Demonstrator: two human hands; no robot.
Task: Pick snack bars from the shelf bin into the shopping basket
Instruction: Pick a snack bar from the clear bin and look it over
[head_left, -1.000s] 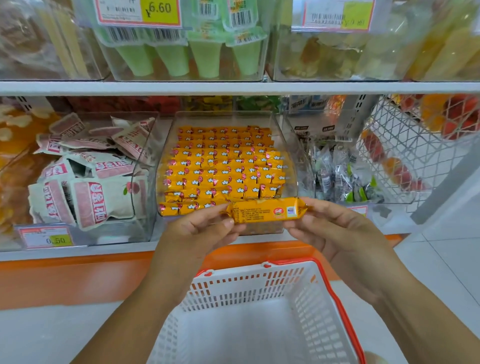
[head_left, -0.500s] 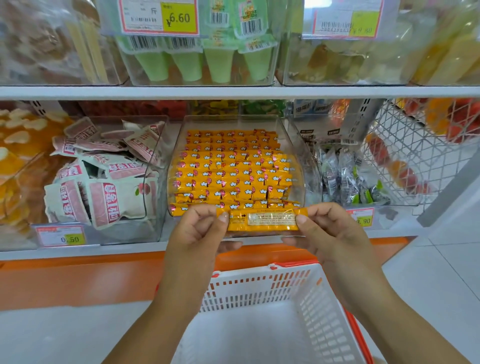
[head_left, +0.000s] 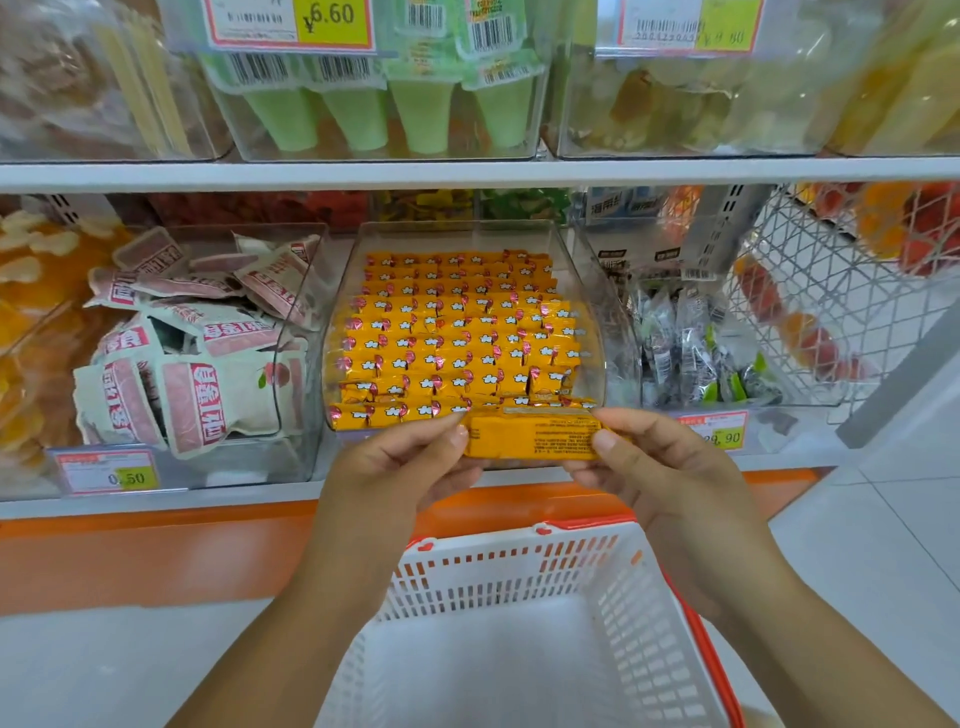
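Pinching snack bar (head_left: 532, 435): left grip (head_left: 396, 467), right grip (head_left: 667, 465)

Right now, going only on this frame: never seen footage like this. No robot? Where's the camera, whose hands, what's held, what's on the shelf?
There is no machine here. A person works with bare hands, and the single picture comes from a wide-angle camera worn on their head, looking forward and down.

The left hand and the right hand each pinch one end of an orange-yellow foil-wrapped snack bar. It is held level in front of the shelf, printed back towards the camera.

Behind it stands a clear plastic bin packed with rows of the same bars. The bin to its left holds pink-and-white packets, and the one to its right holds small dark wrapped sweets.

Below the hands sits a white plastic shopping basket with an orange-red rim.
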